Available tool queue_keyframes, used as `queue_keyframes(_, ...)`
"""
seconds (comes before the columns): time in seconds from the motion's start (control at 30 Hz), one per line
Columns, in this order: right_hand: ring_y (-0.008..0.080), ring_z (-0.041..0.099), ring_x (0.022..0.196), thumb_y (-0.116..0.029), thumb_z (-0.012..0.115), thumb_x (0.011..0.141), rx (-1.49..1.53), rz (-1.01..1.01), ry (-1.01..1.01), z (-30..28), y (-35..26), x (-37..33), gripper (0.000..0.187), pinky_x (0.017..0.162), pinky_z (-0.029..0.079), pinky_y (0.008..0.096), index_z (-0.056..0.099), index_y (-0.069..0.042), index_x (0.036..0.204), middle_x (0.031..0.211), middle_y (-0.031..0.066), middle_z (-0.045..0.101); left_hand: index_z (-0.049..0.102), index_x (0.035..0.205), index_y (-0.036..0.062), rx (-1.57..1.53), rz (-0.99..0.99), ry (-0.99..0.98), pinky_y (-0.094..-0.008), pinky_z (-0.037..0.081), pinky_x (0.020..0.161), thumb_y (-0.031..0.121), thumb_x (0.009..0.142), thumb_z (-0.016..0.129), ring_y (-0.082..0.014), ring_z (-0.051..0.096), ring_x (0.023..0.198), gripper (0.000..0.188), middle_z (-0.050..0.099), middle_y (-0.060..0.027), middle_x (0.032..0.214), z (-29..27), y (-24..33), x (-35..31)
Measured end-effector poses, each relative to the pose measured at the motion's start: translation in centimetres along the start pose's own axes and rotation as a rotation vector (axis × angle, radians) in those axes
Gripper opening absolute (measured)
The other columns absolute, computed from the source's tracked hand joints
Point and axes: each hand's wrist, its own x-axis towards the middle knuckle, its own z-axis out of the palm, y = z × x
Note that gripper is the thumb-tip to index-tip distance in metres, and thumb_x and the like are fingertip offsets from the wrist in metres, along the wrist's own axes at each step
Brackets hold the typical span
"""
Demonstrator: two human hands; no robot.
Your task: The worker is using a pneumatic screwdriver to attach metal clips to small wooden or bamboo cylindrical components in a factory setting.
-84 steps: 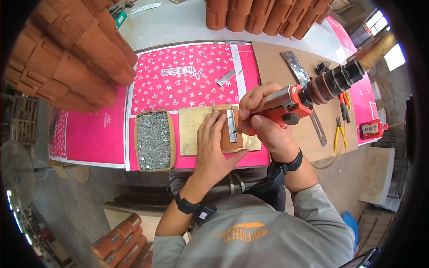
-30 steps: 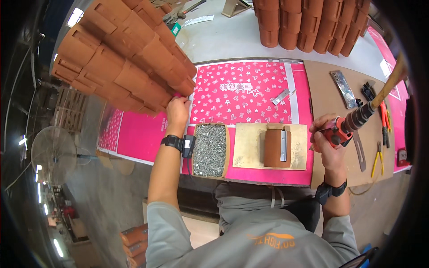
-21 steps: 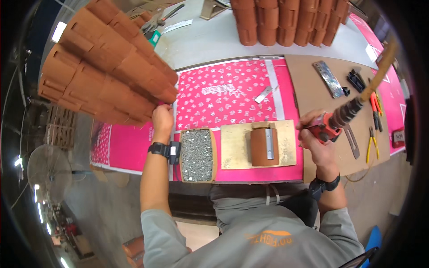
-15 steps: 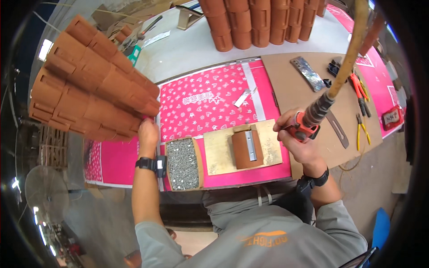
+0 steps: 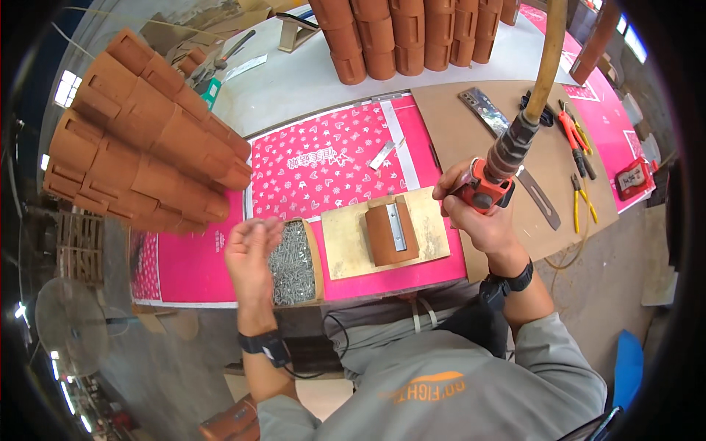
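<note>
My right hand (image 5: 482, 217) grips a red air screwdriver (image 5: 485, 192), joined by a metal coupling to a yellowish hose (image 5: 548, 62); its tip is hidden. It is held above the right edge of a pale board (image 5: 346, 246). On that board lies a curved terracotta tile piece (image 5: 380, 239) with a slotted metal strip (image 5: 396, 226) on top. My left hand (image 5: 252, 253) hovers over the left side of a cardboard box of screws (image 5: 294, 264), its fingers bent loosely and apart, with nothing seen in them.
Stacked terracotta tiles (image 5: 140, 140) lean at the left; more stacks (image 5: 408, 37) stand at the back. On the right cardboard (image 5: 456, 110) lie a phone (image 5: 483, 110), a flat metal bar (image 5: 538, 198) and yellow-handled pliers (image 5: 581, 202). A red container (image 5: 632, 180) stands beyond.
My left hand has left the lower end of the left tile stack and come down and right to the screw box. My right hand keeps its grip; the whole view has shifted slightly.
</note>
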Motion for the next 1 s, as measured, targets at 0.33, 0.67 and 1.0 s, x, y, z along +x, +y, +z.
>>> queue_keyframes(0.33, 0.0186, 0.064, 0.069, -0.008, 0.067, 0.081, 0.212, 0.008, -0.089, 2.2, -4.9, 0.3, 0.025, 0.06, 0.054, 0.0278, 0.056, 0.0, 0.103, 0.094, 0.0153, 0.065, 0.061, 0.114, -0.0041, -0.204, -0.291, -0.379, -0.0309, 0.06, 0.082, 0.0, 0.096, 0.062, -0.0219, 0.072, 0.094, 0.019, 0.072, -0.0178, 0.105, 10.9, -2.8, -9.8)
queue_keyframes(0.67, 0.0164, 0.061, 0.07, -0.008, 0.064, 0.08, 0.268, -0.007, -0.161, 3.5, -4.7, -0.8, 0.027, 0.06, 0.054, 0.0274, 0.055, 0.0, 0.104, 0.092, 0.0152, 0.063, 0.068, 0.11, -0.0059, -0.011, -0.17, -0.407, -0.0291, 0.06, 0.077, 0.002, 0.094, 0.067, -0.0175, 0.071, 0.086, 0.018, 0.072, -0.0147, 0.098, 12.1, -5.8, -11.5)
queue_keyframes(1.0, 0.0166, 0.06, 0.069, -0.007, 0.064, 0.08, 0.302, -0.019, -0.177, 3.7, -4.1, -1.2, 0.027, 0.058, 0.053, 0.0278, 0.055, 0.0, 0.104, 0.09, 0.0152, 0.063, 0.068, 0.105, -0.0069, 0.068, -0.214, -0.305, -0.0275, 0.059, 0.07, 0.002, 0.093, 0.069, -0.0152, 0.07, 0.078, 0.015, 0.072, -0.012, 0.09, 12.6, -4.7, -12.6)
